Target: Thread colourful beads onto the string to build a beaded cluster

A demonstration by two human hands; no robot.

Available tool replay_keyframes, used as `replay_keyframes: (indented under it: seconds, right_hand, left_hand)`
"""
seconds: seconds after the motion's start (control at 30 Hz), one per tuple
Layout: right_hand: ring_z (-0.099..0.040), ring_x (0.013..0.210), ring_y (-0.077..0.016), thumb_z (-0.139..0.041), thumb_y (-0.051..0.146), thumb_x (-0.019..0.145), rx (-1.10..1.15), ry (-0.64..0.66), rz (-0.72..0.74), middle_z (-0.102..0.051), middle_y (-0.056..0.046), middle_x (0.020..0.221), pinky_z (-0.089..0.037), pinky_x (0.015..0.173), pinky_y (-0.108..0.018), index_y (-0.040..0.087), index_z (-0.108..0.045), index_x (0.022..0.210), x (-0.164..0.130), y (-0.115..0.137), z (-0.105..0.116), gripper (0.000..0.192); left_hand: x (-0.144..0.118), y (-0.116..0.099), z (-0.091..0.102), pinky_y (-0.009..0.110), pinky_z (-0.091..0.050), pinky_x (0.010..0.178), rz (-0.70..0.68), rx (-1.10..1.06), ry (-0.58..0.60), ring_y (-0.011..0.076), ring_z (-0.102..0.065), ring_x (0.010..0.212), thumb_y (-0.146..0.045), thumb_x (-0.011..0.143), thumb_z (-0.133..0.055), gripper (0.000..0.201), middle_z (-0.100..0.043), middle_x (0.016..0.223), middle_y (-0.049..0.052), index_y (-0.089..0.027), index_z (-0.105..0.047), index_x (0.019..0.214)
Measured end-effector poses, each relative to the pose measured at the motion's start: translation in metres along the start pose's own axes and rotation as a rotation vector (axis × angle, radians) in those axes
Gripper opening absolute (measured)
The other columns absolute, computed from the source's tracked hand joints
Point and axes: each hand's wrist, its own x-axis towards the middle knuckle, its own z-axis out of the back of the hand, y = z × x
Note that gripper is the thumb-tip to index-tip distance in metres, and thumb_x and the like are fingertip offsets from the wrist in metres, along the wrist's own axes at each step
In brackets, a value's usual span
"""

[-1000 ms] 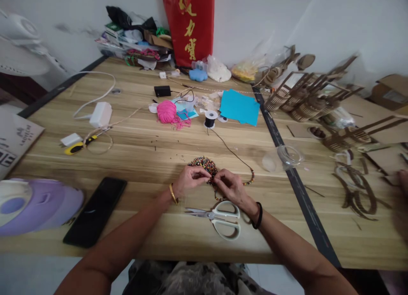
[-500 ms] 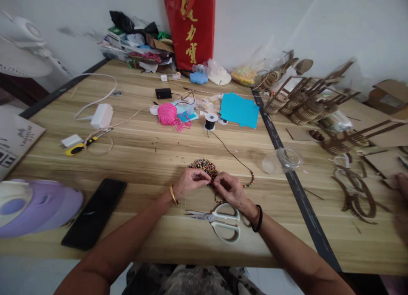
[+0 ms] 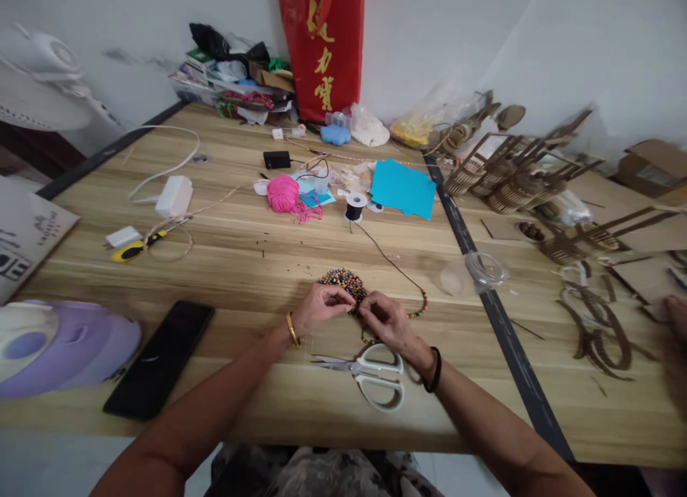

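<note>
I am looking down at both hands meeting over the beads [image 3: 343, 281]. The left hand [image 3: 316, 309] is pinching something tiny with its fingers [image 3: 339, 298] pressed together, probably a bead, though it is too small to tell. The right hand [image 3: 387, 319] is pinching the thread [image 3: 387, 256] end the same way, fingertips nearly touching the left ones. The beads are lying in a heap on the table [image 3: 241, 261], just beyond the fingers. The thread is running from the hands, a few strung beads on it, back to the spool [image 3: 354, 205].

The scissors [image 3: 370, 372] are lying just beside my right wrist, and a phone [image 3: 159, 356] is sitting well to the left.

I am judging the risks: the wrist could be catching the scissors, a tug could be tipping the spool, and a slipping pinch could be scattering strung beads.
</note>
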Motion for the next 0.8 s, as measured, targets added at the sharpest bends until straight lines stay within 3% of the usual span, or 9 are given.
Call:
replay_keyframes:
  seconds: [0.8]
  right_hand:
    - [-0.055, 0.066, -0.0136, -0.052, 0.03, 0.09, -0.02, 0.008, 0.046, -0.06, -0.004, 0.073, -0.043, 0.061, -0.025, 0.017, -0.061, 0.083, 0.0014, 0.0025, 0.0015, 0.016]
  left_hand:
    - [0.0001, 0.0008, 0.0, 0.025, -0.052, 0.073, -0.02, -0.003, 0.024, 0.0139, -0.065, 0.073, -0.019, 0.07, -0.069, 0.013, -0.071, 0.08, 0.007, -0.01, -0.07, 0.079]
